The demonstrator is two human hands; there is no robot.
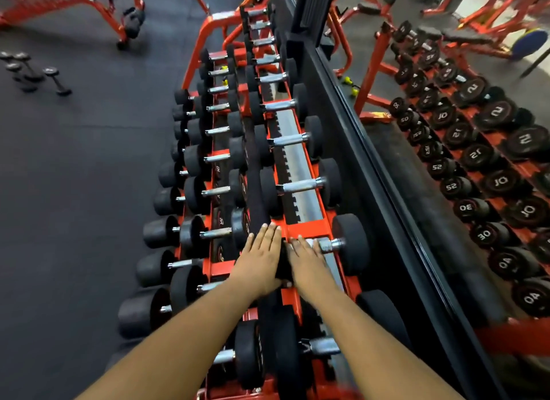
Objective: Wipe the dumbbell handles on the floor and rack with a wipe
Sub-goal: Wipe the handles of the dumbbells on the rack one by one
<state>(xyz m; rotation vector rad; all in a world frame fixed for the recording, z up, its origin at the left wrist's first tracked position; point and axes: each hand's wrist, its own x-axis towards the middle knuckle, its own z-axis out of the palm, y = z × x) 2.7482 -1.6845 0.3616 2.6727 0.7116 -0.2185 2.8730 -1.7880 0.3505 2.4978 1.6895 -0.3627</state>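
Note:
A red three-tier rack (300, 227) runs away from me, loaded with black-headed dumbbells with chrome handles. My left hand (260, 258) lies flat with straight fingers on the rack's top edge beside a black dumbbell head (284, 262). My right hand (308, 261) lies flat just right of that head, fingers reaching over the chrome handle (329, 246) of the top-tier dumbbell. No wipe shows in either hand. Several small dumbbells (32, 74) lie on the floor at the far left.
A wall mirror (446, 132) with a black frame runs along the rack's right side and reflects the numbered dumbbell heads. Red benches (89, 1) stand at the back left. Dark rubber flooring (74, 176) stretches left of the rack.

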